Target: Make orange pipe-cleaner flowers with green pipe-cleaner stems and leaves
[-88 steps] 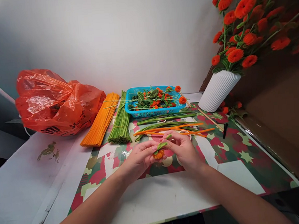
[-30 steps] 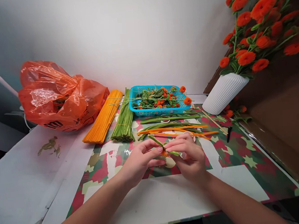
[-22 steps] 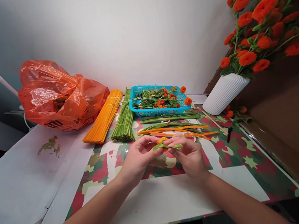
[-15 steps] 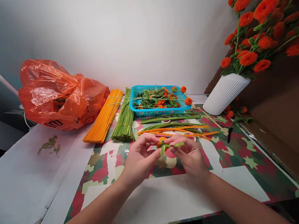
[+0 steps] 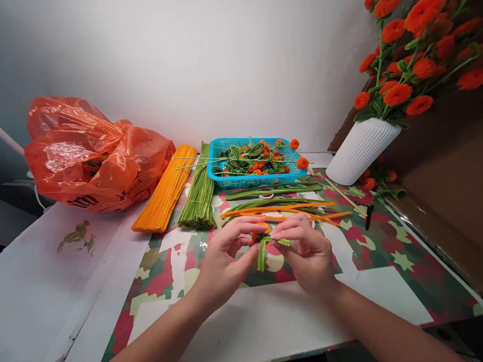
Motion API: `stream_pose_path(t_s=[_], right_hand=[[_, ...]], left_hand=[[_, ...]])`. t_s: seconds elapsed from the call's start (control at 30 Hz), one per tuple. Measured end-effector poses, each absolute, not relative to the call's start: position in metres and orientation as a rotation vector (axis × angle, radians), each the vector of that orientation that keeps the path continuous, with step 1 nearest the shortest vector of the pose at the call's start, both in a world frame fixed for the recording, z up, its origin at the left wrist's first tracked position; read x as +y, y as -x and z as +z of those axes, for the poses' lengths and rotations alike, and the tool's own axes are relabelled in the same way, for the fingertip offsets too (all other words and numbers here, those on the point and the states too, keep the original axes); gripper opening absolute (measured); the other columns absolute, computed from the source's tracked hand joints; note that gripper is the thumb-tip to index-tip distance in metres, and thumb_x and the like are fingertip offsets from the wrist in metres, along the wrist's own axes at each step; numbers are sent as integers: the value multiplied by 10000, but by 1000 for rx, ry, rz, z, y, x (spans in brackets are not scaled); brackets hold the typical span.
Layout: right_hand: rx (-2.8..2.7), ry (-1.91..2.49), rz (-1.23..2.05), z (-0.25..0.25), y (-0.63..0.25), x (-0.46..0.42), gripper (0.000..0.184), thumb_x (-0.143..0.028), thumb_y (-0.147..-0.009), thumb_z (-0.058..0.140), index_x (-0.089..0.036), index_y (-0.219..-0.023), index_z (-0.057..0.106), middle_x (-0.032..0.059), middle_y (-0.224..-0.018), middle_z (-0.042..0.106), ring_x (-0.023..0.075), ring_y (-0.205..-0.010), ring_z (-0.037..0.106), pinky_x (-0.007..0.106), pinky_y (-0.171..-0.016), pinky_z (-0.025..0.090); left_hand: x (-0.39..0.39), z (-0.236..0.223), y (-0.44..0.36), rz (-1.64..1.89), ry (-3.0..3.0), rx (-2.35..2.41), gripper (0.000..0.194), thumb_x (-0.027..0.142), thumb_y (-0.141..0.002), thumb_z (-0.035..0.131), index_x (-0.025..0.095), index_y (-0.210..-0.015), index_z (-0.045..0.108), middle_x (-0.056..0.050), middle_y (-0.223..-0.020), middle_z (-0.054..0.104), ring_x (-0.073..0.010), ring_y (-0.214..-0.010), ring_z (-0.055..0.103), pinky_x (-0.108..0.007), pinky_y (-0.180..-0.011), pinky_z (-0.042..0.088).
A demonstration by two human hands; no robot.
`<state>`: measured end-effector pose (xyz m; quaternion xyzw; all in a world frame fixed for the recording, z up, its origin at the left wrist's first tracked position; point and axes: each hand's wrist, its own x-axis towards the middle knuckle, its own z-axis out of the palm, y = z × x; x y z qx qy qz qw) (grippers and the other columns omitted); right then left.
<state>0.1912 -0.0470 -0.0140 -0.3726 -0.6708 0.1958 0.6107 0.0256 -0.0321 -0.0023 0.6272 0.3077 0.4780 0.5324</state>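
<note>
Between my two hands is a small orange pipe-cleaner flower (image 5: 261, 235), partly hidden by fingers. Fuzzy green pipe-cleaner ends (image 5: 261, 256) stick out from its underside, one pointing down toward me and another to the right. My left hand (image 5: 226, 254) is closed around the flower's left side, thumb near the green strip. With thumb and fingertips, my right hand (image 5: 307, 248) pinches the green part at the right. Just beyond the hands lie loose orange pipe cleaners (image 5: 281, 207) and green pipe cleaners (image 5: 273, 192).
A blue basket (image 5: 258, 181) holds green leaves and orange flowers. Bundles of orange pipe cleaners (image 5: 164, 190) and green pipe cleaners (image 5: 196, 193) lie left of it, beside a red plastic bag (image 5: 97, 159). A white vase (image 5: 362, 149) of orange flowers stands right, near a thin stick (image 5: 347, 198).
The flower has been turned in my fingers, and its green ends now point down and right instead of upward. The view has shifted slightly. Both hands stay closed on the flower.
</note>
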Motion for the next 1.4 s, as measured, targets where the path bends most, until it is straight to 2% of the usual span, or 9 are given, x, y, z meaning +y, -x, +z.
stream_pose_path(t_s=[0.17,0.37,0.53,0.63,0.77,0.93,1.0,1.17,1.4], right_hand=[[-1528,931,435,-11,-189,-48,116,-154,-802,671,-265,-832,689,8,-756,708,185,-743,604,362,-700,499],[-1578,1044,538,2,-190,-45,88,-160,-782,678,-247,-783,688,12,-778,703,190,-789,620,362,-738,500],[-1644,1138,751,21,-187,-48,230,-15,-708,637,-236,-730,695,-4,-798,695,182,-812,625,347,-761,499],[-1766,1164,597,26,-185,-53,290,16,-681,631,-258,-730,714,-11,-823,685,188,-843,595,363,-780,470],[-1911,1180,259,22,-185,-62,258,-57,-736,638,-293,-789,728,8,-893,671,220,-871,540,401,-758,420],[-1891,1087,-192,8,-186,-67,308,-69,-750,637,-342,-862,725,28,-1133,598,273,-968,472,468,-820,358],[-1795,1077,-126,5,-186,-64,291,-84,-766,638,-350,-845,726,32,-1157,561,274,-1006,470,467,-832,376],[-1683,1081,244,3,-189,-56,221,-98,-781,659,-312,-811,708,20,-1017,585,227,-968,525,419,-817,414],[-1642,1071,427,-1,-193,-53,85,-186,-823,651,-266,-839,678,26,-987,612,212,-964,530,401,-834,419]], left_hand=[[-32,-1,-28,1083,-1482,782,118,184,-825,626,189,-941,649,-88,-1064,639,-224,-1036,595,-299,-804,516],[-33,-2,-29,1085,-1670,908,126,146,-828,586,198,-931,634,-80,-1033,653,-207,-975,604,-281,-746,512],[-33,-2,-32,1083,-1739,1022,152,118,-788,589,196,-902,653,-64,-973,674,-180,-841,616,-260,-662,501],[-34,0,-34,1073,-1659,1066,139,142,-773,615,187,-898,659,-55,-921,682,-164,-764,619,-254,-635,510],[-35,1,-36,1087,-1491,1110,127,190,-756,654,184,-882,666,-47,-884,686,-152,-698,617,-241,-590,511],[-31,-1,-36,1118,-1171,1065,135,189,-712,696,180,-842,660,-12,-791,667,-126,-689,606,-201,-598,493],[-30,-1,-36,1117,-1043,1002,160,195,-691,723,176,-835,655,-13,-805,673,-130,-725,615,-199,-622,502],[-29,1,-32,1038,-836,818,191,223,-694,751,203,-866,670,-23,-943,701,-134,-788,639,-200,-637,525],[-30,-1,-27,966,-941,797,125,233,-736,730,185,-847,696,-28,-814,709,-144,-763,651,-240,-709,534]])
